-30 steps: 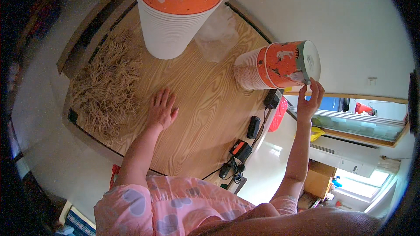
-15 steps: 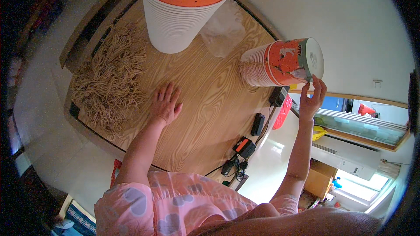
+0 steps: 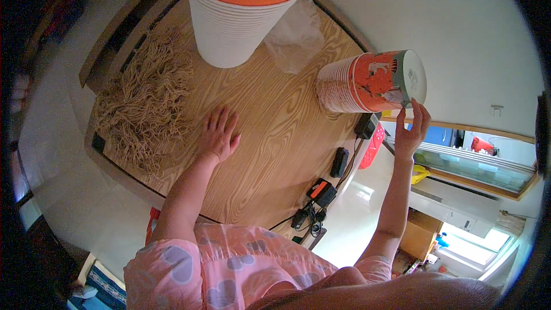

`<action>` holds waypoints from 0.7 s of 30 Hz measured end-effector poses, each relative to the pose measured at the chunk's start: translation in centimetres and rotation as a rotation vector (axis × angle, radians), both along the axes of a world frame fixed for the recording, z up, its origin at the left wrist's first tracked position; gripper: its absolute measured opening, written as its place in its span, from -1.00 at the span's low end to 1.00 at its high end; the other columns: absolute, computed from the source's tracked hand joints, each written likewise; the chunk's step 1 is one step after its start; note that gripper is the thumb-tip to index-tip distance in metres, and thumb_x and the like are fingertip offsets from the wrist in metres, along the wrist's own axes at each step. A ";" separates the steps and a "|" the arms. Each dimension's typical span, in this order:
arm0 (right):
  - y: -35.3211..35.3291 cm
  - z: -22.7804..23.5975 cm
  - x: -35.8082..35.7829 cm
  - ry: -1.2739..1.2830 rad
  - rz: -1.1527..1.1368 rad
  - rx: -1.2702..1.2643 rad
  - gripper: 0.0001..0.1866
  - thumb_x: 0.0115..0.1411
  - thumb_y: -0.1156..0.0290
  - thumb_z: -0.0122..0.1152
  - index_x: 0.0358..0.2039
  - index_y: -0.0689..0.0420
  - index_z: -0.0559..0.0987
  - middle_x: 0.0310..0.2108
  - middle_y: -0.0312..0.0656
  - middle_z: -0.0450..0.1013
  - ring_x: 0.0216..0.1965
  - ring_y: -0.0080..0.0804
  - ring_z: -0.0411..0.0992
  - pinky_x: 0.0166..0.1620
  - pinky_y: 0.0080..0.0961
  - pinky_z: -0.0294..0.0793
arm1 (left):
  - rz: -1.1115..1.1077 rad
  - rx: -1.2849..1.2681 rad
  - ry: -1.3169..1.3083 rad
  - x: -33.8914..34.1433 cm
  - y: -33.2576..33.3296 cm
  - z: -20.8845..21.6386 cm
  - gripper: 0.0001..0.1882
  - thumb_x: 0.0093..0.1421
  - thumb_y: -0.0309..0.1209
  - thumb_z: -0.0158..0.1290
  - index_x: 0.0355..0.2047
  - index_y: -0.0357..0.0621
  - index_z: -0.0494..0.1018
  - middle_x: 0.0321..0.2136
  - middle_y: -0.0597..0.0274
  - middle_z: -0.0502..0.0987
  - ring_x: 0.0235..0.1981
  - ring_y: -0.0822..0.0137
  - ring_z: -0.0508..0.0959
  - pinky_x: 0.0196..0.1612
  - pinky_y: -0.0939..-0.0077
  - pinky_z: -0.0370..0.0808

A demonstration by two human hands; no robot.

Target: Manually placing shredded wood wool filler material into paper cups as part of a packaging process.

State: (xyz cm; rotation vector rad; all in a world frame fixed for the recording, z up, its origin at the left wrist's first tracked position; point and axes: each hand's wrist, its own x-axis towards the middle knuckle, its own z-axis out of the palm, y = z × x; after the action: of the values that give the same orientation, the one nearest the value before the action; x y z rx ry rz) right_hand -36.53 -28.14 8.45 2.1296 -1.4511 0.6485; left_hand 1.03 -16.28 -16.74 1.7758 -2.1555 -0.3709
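Orange bucket stack (image 3: pixel 376 79) at the right hand's (image 3: pixel 412 132) fingertips

Left of the left hand (image 3: pixel 218 136) lies heaped twine (image 3: pixel 146 106). That hand rests palm-down, fingers slightly spread, as a second ago. Beyond it rises a tall stack (image 3: pixel 229 31) of nested white buckets, orange-topped. The right thumb and forefinger still touch the orange stack's base edge; pinching, I cannot tell. Its base marking is unreadable.
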 end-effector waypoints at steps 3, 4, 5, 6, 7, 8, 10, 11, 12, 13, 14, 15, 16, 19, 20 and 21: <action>0.0 0.0 -0.3 0.013 0.012 -0.029 -0.60 -0.07 0.57 0.21 -0.13 0.11 0.45 -0.22 -0.13 0.36 -0.13 -0.21 0.32 -0.10 -0.33 0.35 | 0.001 -0.008 0.003 0.0 0.0 0.0 -0.38 0.03 -0.13 -0.04 0.09 -0.06 0.13 0.15 0.02 0.02 0.18 0.04 -0.01 0.16 0.01 -0.07; -0.1 0.0 -0.4 0.016 0.023 -0.051 -0.60 -0.07 0.57 0.21 -0.14 0.11 0.46 -0.22 -0.13 0.36 -0.14 -0.21 0.32 -0.10 -0.33 0.35 | 0.000 -0.014 -0.002 0.0 0.0 0.0 -0.38 0.03 -0.13 -0.04 0.09 -0.06 0.13 0.15 0.02 0.02 0.18 0.04 0.00 0.16 0.01 -0.07; -0.1 0.1 -0.4 0.016 0.024 -0.050 -0.60 -0.07 0.57 0.21 -0.14 0.11 0.46 -0.22 -0.13 0.36 -0.14 -0.21 0.32 -0.10 -0.33 0.35 | 0.001 -0.013 -0.002 0.0 -0.1 0.1 -0.38 0.03 -0.13 -0.04 0.09 -0.06 0.13 0.15 0.02 0.02 0.18 0.04 0.00 0.16 0.01 -0.07; -0.1 0.1 -0.2 0.032 0.020 -0.054 -0.60 -0.07 0.57 0.21 -0.14 0.11 0.46 -0.23 -0.13 0.37 -0.14 -0.21 0.32 -0.11 -0.33 0.35 | -0.003 -0.018 -0.010 0.0 -0.1 0.1 -0.38 0.03 -0.13 -0.04 0.08 -0.06 0.13 0.15 0.03 0.02 0.18 0.04 0.00 0.16 0.01 -0.07; 0.0 0.1 -0.1 0.048 0.017 -0.057 -0.60 -0.07 0.57 0.22 -0.14 0.10 0.46 -0.23 -0.13 0.37 -0.15 -0.21 0.32 -0.11 -0.34 0.35 | -0.007 -0.022 -0.018 0.0 -0.1 0.2 -0.38 0.03 -0.13 -0.04 0.08 -0.06 0.13 0.15 0.03 0.03 0.18 0.05 0.00 0.16 0.01 -0.08; 0.0 0.1 0.0 0.048 0.016 -0.056 -0.60 -0.07 0.57 0.22 -0.14 0.10 0.46 -0.23 -0.13 0.37 -0.15 -0.21 0.32 -0.11 -0.34 0.35 | -0.007 -0.022 -0.017 -0.1 -0.1 0.3 -0.38 0.03 -0.13 -0.04 0.08 -0.06 0.13 0.15 0.03 0.03 0.18 0.05 0.00 0.16 0.01 -0.08; -0.1 -0.1 0.3 0.023 0.014 -0.042 -0.59 -0.07 0.58 0.21 -0.14 0.11 0.46 -0.23 -0.12 0.36 -0.16 -0.21 0.33 -0.12 -0.35 0.36 | -0.009 -0.006 -0.029 0.1 -0.1 0.6 -0.38 0.03 -0.12 -0.05 0.09 -0.05 0.13 0.15 0.03 0.02 0.18 0.04 0.01 0.17 0.01 -0.08; 0.0 -0.2 0.3 0.022 0.015 -0.041 -0.59 -0.07 0.58 0.21 -0.14 0.11 0.46 -0.23 -0.12 0.36 -0.16 -0.21 0.33 -0.12 -0.35 0.36 | -0.008 -0.005 -0.030 0.1 -0.1 0.5 -0.38 0.03 -0.12 -0.05 0.09 -0.05 0.13 0.15 0.03 0.02 0.18 0.04 0.01 0.17 0.01 -0.08; 0.0 -0.2 0.3 0.025 0.011 -0.032 -0.59 -0.07 0.59 0.21 -0.14 0.11 0.46 -0.23 -0.12 0.36 -0.16 -0.21 0.33 -0.13 -0.35 0.36 | -0.004 -0.011 -0.028 0.0 -0.1 0.5 -0.38 0.03 -0.13 -0.05 0.09 -0.05 0.13 0.15 0.03 0.02 0.17 0.04 0.01 0.17 0.01 -0.08; 0.1 -0.1 0.2 0.027 0.007 -0.023 -0.59 -0.07 0.59 0.20 -0.13 0.11 0.46 -0.22 -0.11 0.36 -0.16 -0.21 0.33 -0.13 -0.36 0.36 | 0.000 -0.017 -0.026 0.0 -0.1 0.5 -0.38 0.03 -0.13 -0.05 0.09 -0.05 0.12 0.16 0.03 0.01 0.17 0.03 0.01 0.17 0.01 -0.08; 0.1 -0.1 0.2 0.027 0.008 -0.023 -0.59 -0.07 0.59 0.20 -0.13 0.11 0.46 -0.22 -0.11 0.36 -0.16 -0.21 0.33 -0.13 -0.36 0.36 | 0.001 -0.016 -0.026 0.0 -0.1 0.5 -0.38 0.03 -0.13 -0.05 0.09 -0.05 0.12 0.16 0.03 0.01 0.17 0.03 0.01 0.17 0.01 -0.08; 0.1 -0.2 0.1 0.018 0.010 -0.021 -0.59 -0.07 0.59 0.20 -0.13 0.11 0.46 -0.22 -0.11 0.36 -0.16 -0.21 0.32 -0.13 -0.36 0.36 | -0.001 -0.013 -0.020 0.0 -0.1 0.6 -0.37 0.02 -0.13 -0.04 0.09 -0.06 0.12 0.16 0.03 0.01 0.17 0.03 0.02 0.17 0.00 -0.08; 0.1 -0.3 0.0 0.010 0.013 -0.019 -0.59 -0.07 0.60 0.19 -0.13 0.11 0.46 -0.22 -0.11 0.35 -0.15 -0.21 0.32 -0.13 -0.36 0.36 | -0.002 -0.009 -0.014 0.0 -0.1 0.6 -0.36 0.02 -0.13 -0.04 0.10 -0.06 0.12 0.16 0.02 0.01 0.17 0.03 0.02 0.17 0.00 -0.08; 0.0 -0.4 -0.1 0.007 0.027 -0.016 -0.60 -0.06 0.60 0.18 -0.13 0.12 0.45 -0.22 -0.10 0.35 -0.14 -0.20 0.31 -0.11 -0.36 0.34 | -0.007 0.002 -0.009 0.0 -0.1 0.7 -0.36 0.02 -0.13 -0.04 0.10 -0.06 0.11 0.16 0.02 0.00 0.17 0.03 0.01 0.17 -0.01 -0.08; 0.1 -0.6 -0.2 0.007 0.028 -0.016 -0.60 -0.06 0.60 0.18 -0.13 0.12 0.45 -0.22 -0.10 0.35 -0.14 -0.20 0.31 -0.11 -0.36 0.34 | -0.007 0.003 -0.009 0.1 -0.1 0.7 -0.36 0.02 -0.13 -0.04 0.10 -0.06 0.11 0.16 0.02 0.00 0.17 0.03 0.01 0.17 -0.01 -0.08; 0.0 -0.7 -0.4 0.008 0.019 -0.012 -0.60 -0.06 0.57 0.18 -0.13 0.10 0.45 -0.22 -0.10 0.35 -0.14 -0.20 0.31 -0.11 -0.33 0.33 | -0.007 0.006 -0.009 0.0 -0.1 0.7 -0.36 0.02 -0.13 -0.04 0.10 -0.06 0.11 0.16 0.01 0.00 0.17 0.03 0.01 0.17 -0.01 -0.08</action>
State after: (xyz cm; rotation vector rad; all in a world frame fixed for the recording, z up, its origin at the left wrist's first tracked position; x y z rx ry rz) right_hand -36.88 -28.10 7.79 2.1369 -1.4215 0.6531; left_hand 1.07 -16.39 -16.04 1.7766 -2.1695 -0.3727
